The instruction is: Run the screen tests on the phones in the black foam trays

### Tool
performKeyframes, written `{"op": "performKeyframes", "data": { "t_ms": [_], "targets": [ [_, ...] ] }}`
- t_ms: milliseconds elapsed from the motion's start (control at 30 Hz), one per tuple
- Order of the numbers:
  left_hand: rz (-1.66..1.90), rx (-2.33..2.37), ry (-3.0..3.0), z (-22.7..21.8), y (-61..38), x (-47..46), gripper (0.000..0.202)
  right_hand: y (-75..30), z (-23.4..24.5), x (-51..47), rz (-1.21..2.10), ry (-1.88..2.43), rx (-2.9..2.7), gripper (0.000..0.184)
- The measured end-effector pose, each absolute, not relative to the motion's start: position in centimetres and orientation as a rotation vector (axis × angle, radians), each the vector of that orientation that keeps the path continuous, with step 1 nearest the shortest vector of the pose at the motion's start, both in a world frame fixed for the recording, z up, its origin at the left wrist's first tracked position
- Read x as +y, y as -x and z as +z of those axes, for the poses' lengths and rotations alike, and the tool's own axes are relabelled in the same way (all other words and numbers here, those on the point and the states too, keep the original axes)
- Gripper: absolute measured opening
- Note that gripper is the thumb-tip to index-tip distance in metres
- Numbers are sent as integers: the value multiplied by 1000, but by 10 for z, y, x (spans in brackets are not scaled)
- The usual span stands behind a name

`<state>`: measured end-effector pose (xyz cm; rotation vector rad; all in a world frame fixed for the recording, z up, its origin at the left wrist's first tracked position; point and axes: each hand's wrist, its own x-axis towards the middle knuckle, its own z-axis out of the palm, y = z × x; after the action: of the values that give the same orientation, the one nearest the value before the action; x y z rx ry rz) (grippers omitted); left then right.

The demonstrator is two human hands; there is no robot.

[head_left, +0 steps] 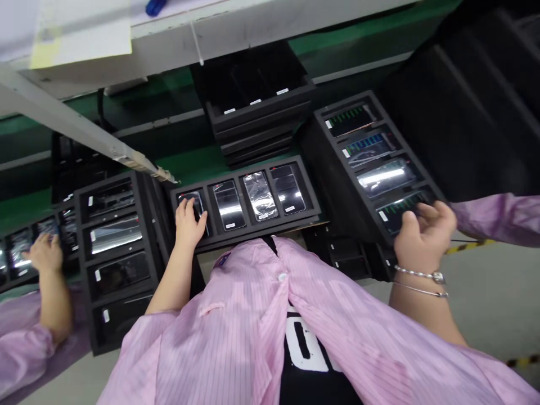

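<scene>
My left hand [188, 222] lies with its fingers stretched over the leftmost phone [194, 203] in the black four-slot tray [253, 222] straight in front of me. The tray's other slots hold wrapped phones [259, 195]. My right hand [422, 236], with two bracelets on the wrist, curls its fingers round the near edge of the phone [400, 211] in the nearest slot of the tilted tray stack [337, 169] on the right. I wear a pink striped coat.
Another stack of phone trays [116, 253] stands on my left. A co-worker's hand [42, 253] rests on trays at the far left, and a pink sleeve [498, 216] reaches in from the right. More black trays [257, 112] sit on the green belt behind, under a white shelf.
</scene>
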<state>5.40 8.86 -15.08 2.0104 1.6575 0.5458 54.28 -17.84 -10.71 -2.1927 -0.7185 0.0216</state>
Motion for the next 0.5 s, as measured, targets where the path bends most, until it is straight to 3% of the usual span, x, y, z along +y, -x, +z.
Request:
{"op": "performKeyframes", "data": {
  "t_ms": [67,133,300,500],
  "targets": [
    [471,1745,-2029,-152,-53,95,68,-523,-111,-141,255,2091,-965,67],
    [397,1780,-2062,-155,-60,99,68,-500,-126,-98,455,1998,-1200,58],
    [428,1815,-2040,-166,-80,93,56,-452,-168,-24,539,2099,-1546,82],
    [319,1811,-2063,-168,-84,77,54,-437,-162,-37,427,2202,-1514,86]
  ]
}}
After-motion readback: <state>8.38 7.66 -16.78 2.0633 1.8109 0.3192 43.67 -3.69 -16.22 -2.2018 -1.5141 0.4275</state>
